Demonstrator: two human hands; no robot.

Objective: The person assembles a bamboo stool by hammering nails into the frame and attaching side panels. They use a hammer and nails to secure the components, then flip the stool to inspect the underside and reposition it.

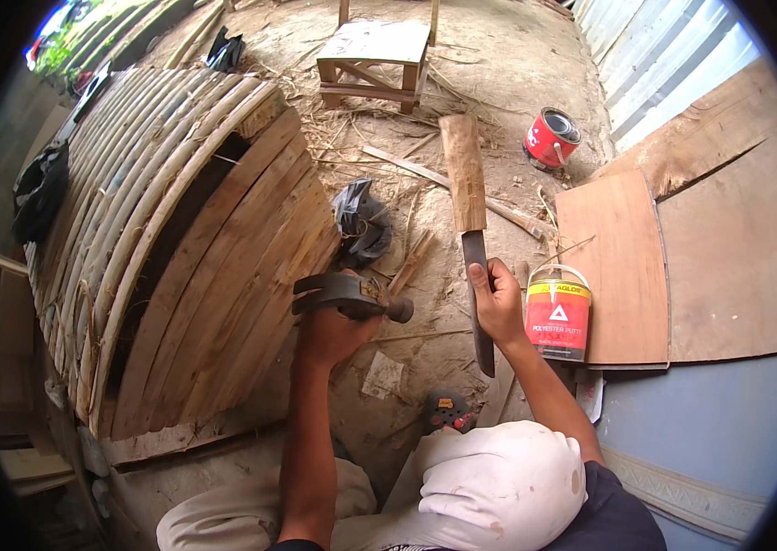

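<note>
Scrap-littered dirt floor (512,55) lies beside a slatted wooden structure (214,266). Over the floor, the person's left hand (341,336) grips a claw hammer (343,292), its fingers mostly hidden beneath the head. The right hand (501,301) has its fingers clamped on the dark blade of a wooden-handled tool (472,250), near a red bucket (557,317).

The dirt floor (508,69) carries scattered wood scraps (329,138). Beyond the right fingers (499,275) stands a red tin (552,140); farther off, to their left, a low stool (375,41), with a long wooden strip (407,163) lying nearer. A black plastic bag (365,225) sits just past the left fingers (354,332), a paper scrap (384,375) to their right.
</note>
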